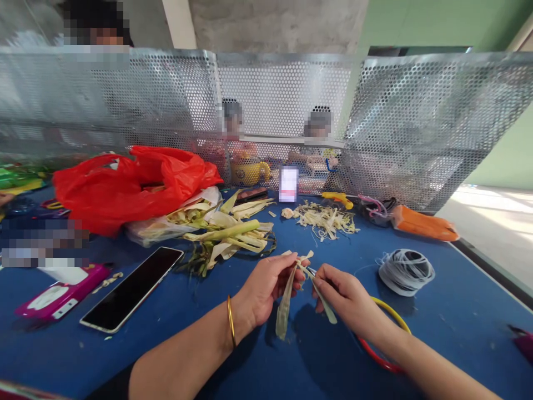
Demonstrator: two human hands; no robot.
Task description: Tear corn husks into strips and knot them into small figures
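Observation:
Pale corn husk strips [285, 311] hang from my left hand [266, 283], whose thumb and fingers pinch them where they cross. A gold bangle [231, 321] circles that wrist. My right hand [339, 291] is closed close beside it, gripping another husk strip [330, 312] that slants down below the fingers. Something thin and greyish shows between the two hands, too small to make out. Both hands are held over the blue table [258, 366]. Past them lie a heap of corn husks [237, 233] and a pile of shredded husk pieces [325, 218].
To the right sit a spool of pale thread [406, 272], a red and yellow ring [381, 358] and an orange packet [425, 223]. On the left are a phone [133, 289], a magenta case [62, 294] and a red plastic bag [137, 189]. A perforated metal screen [283, 83] stands behind.

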